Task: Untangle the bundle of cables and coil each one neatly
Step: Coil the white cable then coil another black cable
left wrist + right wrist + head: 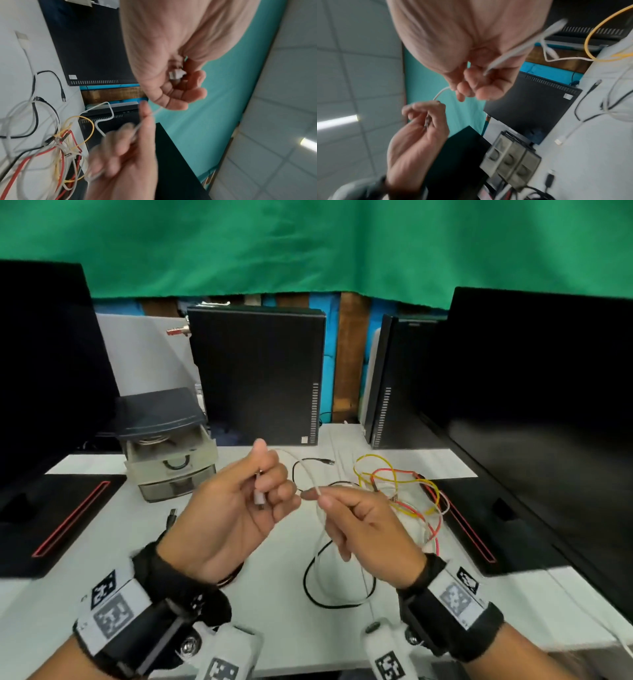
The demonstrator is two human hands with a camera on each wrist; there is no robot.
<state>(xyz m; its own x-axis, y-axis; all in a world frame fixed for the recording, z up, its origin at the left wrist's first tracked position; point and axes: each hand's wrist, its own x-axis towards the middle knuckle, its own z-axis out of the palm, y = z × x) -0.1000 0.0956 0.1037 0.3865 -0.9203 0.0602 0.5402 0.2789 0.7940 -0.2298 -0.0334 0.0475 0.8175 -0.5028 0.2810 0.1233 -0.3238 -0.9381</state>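
Note:
Both hands are raised over the white table [274, 625]. My left hand [270, 487] grips the plug end of a thin white cable [318, 490], the white connector [176, 75] lying against its curled fingers. The cable arcs over to my right hand [323, 499], which pinches it between thumb and fingers; from there it hangs down toward the table. To the right lies the tangled bundle [404, 491] of yellow, red and white wires, seen also in the left wrist view as the bundle [65, 146]. A black cable [337, 606] loops on the table under the hands.
A small drawer unit [171, 450] stands at the left, with two black computer towers [257, 371] [387, 392] behind. Dark monitors flank the table at the left [44, 364] and right [541, 405]. A black USB plug [171, 517] lies by my left wrist.

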